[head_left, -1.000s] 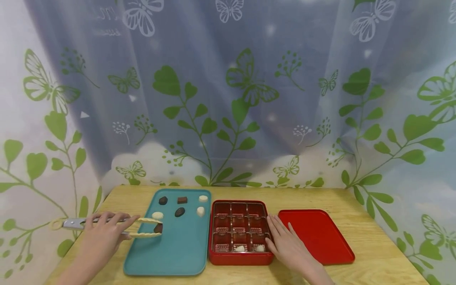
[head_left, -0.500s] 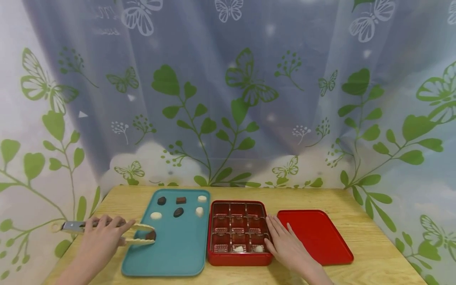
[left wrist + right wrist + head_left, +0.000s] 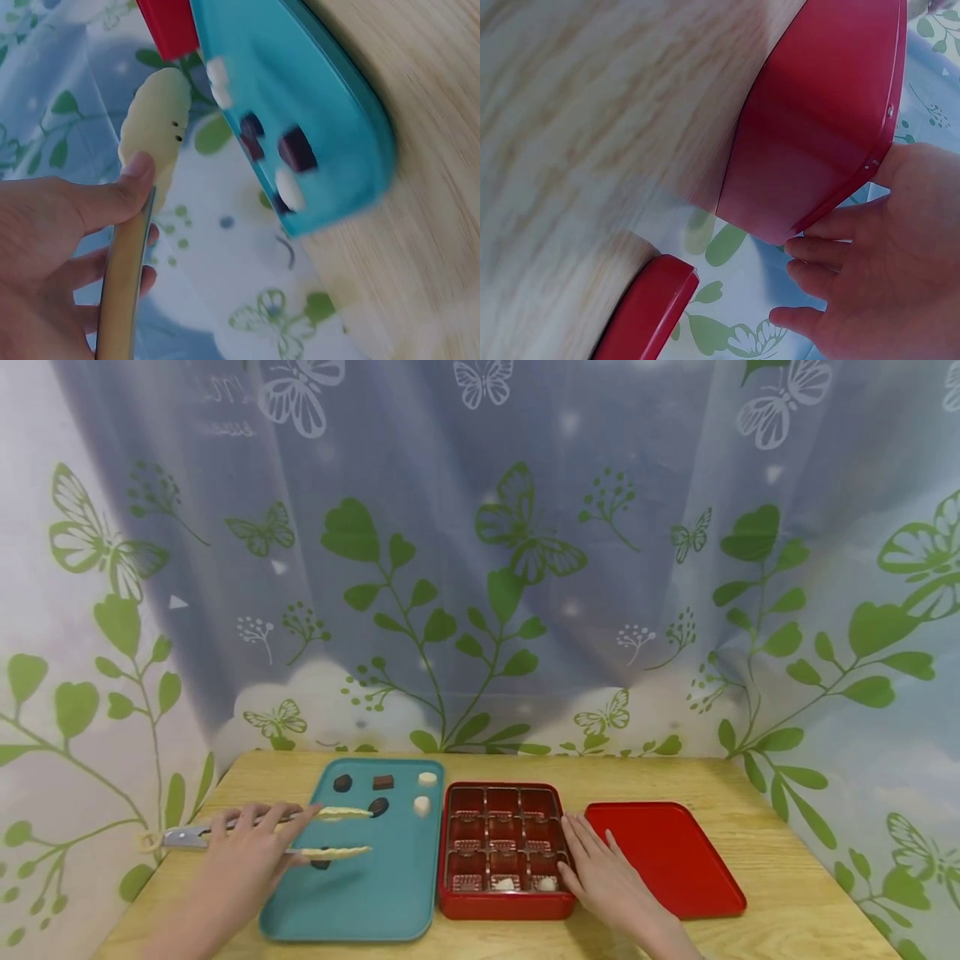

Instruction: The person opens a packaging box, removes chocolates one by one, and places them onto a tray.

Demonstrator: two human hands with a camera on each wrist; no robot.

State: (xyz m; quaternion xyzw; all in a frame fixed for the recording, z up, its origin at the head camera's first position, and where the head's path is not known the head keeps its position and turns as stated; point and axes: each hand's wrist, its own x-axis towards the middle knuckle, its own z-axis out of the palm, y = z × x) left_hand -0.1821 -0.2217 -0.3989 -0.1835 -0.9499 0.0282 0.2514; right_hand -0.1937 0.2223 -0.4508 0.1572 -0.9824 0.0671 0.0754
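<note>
My left hand (image 3: 251,852) grips a pair of tongs (image 3: 124,292) with pale, ridged tips, spread apart above the teal tray (image 3: 352,914). Nothing sits between the tips. A dark chocolate (image 3: 320,864) lies on the tray, partly covered by the nearer tong arm. By the farther tip is a dark oval chocolate (image 3: 379,807). A white oval chocolate (image 3: 289,189), hidden in the head view, shows in the left wrist view. With fingers straight, my right hand (image 3: 607,872) rests along the right side of the red box (image 3: 506,906), whose clear divided insert has white pieces in two front compartments.
Farther back on the tray sit a round dark chocolate (image 3: 342,783), a brown rectangular one (image 3: 383,782) and white ones (image 3: 422,806) near the right edge. A flat red lid (image 3: 675,860) lies right of the box. A patterned curtain (image 3: 480,610) hangs behind the wooden table (image 3: 787,877).
The tongs carried the dark chocolate left and towards me, then spread and let it go on the tray. They have since shifted right. My right hand stays in place.
</note>
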